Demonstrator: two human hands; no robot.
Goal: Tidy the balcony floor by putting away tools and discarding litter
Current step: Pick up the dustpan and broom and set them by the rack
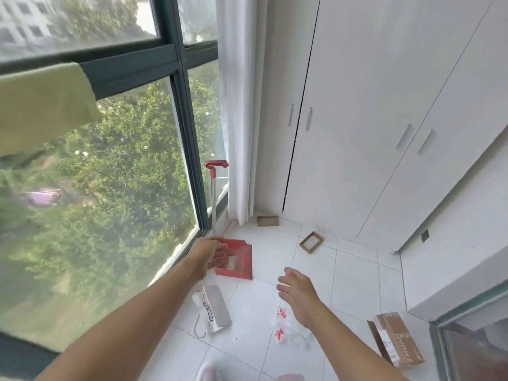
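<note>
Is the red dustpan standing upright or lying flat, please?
Upright: the red dustpan sits on the floor, its handle rising straight up.

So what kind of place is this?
Likely an enclosed home balcony: a big window overlooking trees, a white tiled floor with a red dustpan, and tall white cupboards.

The white tiled floor (354, 273) carries a red dustpan (242, 259) by the window, two shallow cardboard trays (267, 221) (311, 242) near the wardrobe, a white packet (213, 306) beside a metal hook (198, 327), a clear plastic bag (288, 331), and a flattened cardboard box (395, 339).
</note>
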